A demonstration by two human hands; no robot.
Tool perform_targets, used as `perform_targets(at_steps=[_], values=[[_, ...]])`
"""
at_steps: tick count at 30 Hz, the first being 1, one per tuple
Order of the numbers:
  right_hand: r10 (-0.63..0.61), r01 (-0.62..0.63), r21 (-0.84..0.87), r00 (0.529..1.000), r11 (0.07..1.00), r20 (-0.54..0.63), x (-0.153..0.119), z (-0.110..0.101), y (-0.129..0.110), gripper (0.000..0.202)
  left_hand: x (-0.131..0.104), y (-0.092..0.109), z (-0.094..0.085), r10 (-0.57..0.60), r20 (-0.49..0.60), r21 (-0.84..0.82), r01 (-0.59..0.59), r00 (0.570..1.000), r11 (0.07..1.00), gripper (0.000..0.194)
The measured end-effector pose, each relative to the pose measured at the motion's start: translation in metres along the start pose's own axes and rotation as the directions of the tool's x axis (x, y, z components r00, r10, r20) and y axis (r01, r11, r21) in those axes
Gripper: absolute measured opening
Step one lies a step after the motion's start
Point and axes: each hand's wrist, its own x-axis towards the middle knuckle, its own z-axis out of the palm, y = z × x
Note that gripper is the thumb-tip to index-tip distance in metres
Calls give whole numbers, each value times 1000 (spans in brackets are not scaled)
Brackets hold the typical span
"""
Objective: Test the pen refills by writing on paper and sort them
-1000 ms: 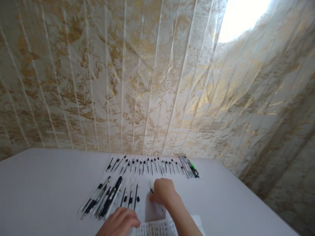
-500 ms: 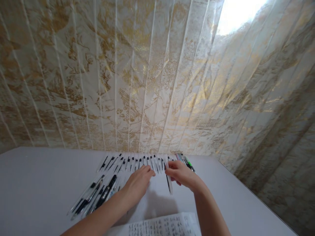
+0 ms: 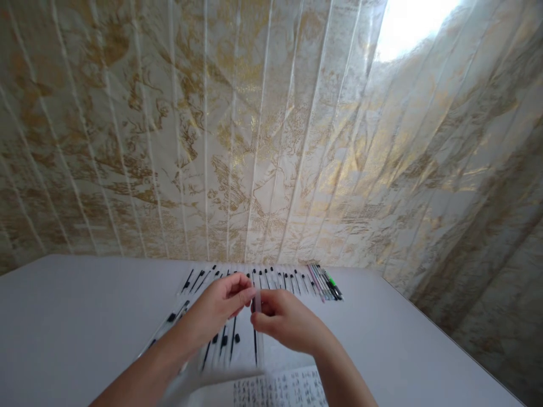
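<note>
A clear pen with a dark refill hangs nearly upright in front of me. My right hand grips its upper part between thumb and fingers. Close against its top end, my left hand is closed in a pinch, with the thumb tip at the pen; the exact grip is partly hidden. Below and behind my left hand lie several clear pens with black caps. A long row of similar pens runs along the back of the table.
Coloured pens, one with a green part, lie at the right end of the row. A handwritten sheet sits at the front of the white table. More pens lie left, partly behind my left arm. A gold-patterned curtain hangs behind.
My right hand has moved left and toward me with the pen. My left hand has shifted left and closed at the pen's top. The view has turned slightly.
</note>
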Motion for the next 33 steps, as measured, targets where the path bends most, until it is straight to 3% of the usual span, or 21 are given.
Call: perform_targets(at_steps=[3,6,9,22,33], values=[[5,-5,-5,1000,1000,22,-5,2,-9,14,-3,12,-20,53,-122,-8,-55,991,998,27],[-2,12,-87,993,996,120,-11,4,-18,17,-7,24,-43,94,-297,-21,-104,950,994,29],[4,24,-195,989,981,145,-15,10,-24,19,-11,32,-59,99,-363,-45,-124,926,991,32],[14,23,-287,992,958,127,-18,17,-26,19,-11,27,-59,115,-308,-6,-123,944,992,28],[33,21,-282,982,959,187,-16,20,-31,21,-15,33,-52,98,-252,65,-84,963,994,27]])
